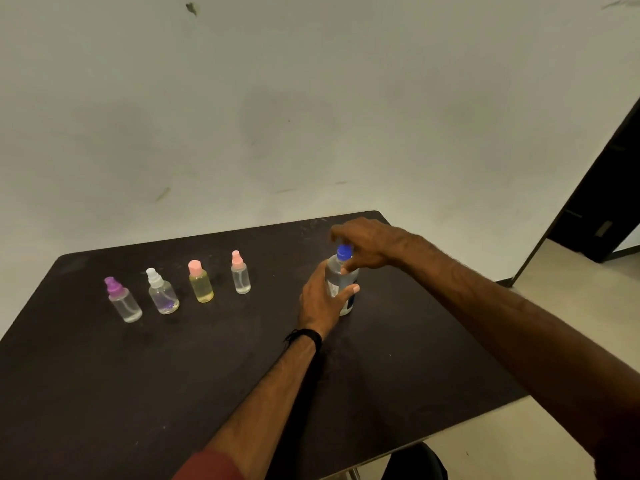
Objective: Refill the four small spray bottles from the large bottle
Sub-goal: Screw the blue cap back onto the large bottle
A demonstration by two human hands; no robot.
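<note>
A large clear bottle (341, 278) with a blue cap (344, 252) stands upright on the dark table (207, 358). My left hand (322, 299) is wrapped around its body. My right hand (367, 245) comes from above with its fingers closed around the blue cap. To the left stand the small spray bottles in a row: one with a purple top (122, 299), one with a white top (162, 295), a yellowish one with a pink cap (200, 281), and a clear one with a pink sprayer (240, 273). All have their tops on.
The table's far edge meets a pale wall (311, 116). Its right edge drops to a light floor (571, 299), with a dark doorway (609, 202) beyond. A dark object (415, 462) sits under the table's near right edge.
</note>
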